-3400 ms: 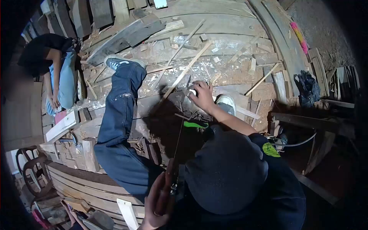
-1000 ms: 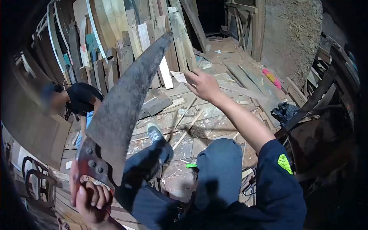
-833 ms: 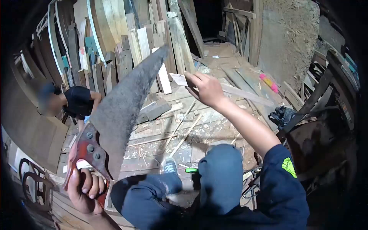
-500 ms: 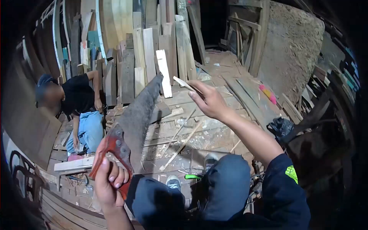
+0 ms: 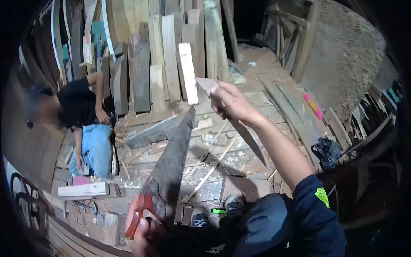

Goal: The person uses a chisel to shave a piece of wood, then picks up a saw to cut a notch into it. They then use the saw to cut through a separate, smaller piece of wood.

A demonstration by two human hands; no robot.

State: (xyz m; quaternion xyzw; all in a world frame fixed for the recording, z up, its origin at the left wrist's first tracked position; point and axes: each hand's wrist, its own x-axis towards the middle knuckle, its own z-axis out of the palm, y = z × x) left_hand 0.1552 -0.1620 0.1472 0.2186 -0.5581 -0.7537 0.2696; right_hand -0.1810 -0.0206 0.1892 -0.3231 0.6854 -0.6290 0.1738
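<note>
A hand saw [image 5: 175, 154] with a worn grey blade and a red handle points up and away from me. My left hand [image 5: 145, 237] is closed around its handle at the bottom of the view. Higher up, my right hand [image 5: 233, 103] grips a long, flat, pointed strip [image 5: 248, 139] that looks like wood. Its pale tip sticks out above my fingers, and its darker length slants down behind my wrist. A bright white wood block [image 5: 187, 73] stands upright just left of the strip's tip. The saw's narrow end lies just below that block in the view.
At left a person in a black shirt and blue trousers [image 5: 96, 145] sits low. Boards [image 5: 171, 55] lean along the back. Offcuts and shavings cover the floor. A white-topped wood block [image 5: 83, 189] lies front left. A black plastic bag [image 5: 327, 152] is at right.
The saw has swung right and lower, its end now below the white block. My right hand has turned, showing more of the strip. The view has shifted slightly.
</note>
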